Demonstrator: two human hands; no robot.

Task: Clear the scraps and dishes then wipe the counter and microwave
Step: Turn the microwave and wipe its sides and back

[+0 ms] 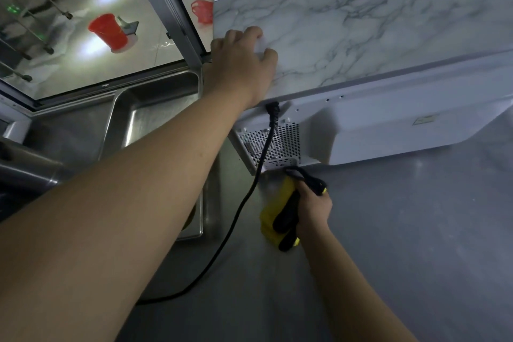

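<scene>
Looking down from the head camera, the one view here, the person leans over the rear of a white microwave point(388, 125) whose top carries a marble pattern. The left hand point(244, 61) lies across the microwave's top left corner, fingers curled over the edge and gripping it as if to steady or tip the appliance. The right hand point(313, 208) is low on the grey worktop point(416, 244), just behind the vented back panel, closed round a yellow cloth point(273, 219) together with what looks like a black loop or strap (exactly what the black part is cannot be told from here). A black power cord point(249, 194) runs from its plug on the back of the microwave down across the worktop toward the bottom of the frame, passing just left of the cloth. To the left sit a steel sink point(155, 108) and a window frame point(166, 3), with a red bucket point(108, 30) on the floor beyond the glass. No scraps or dishes show in this view, so the wiping step seems to be in hand, at the strip of worktop behind the microwave. The next move likely calls for sweeping the cloth along that strip while keeping clear of the cord, with the microwave held firm by the left hand.
</scene>
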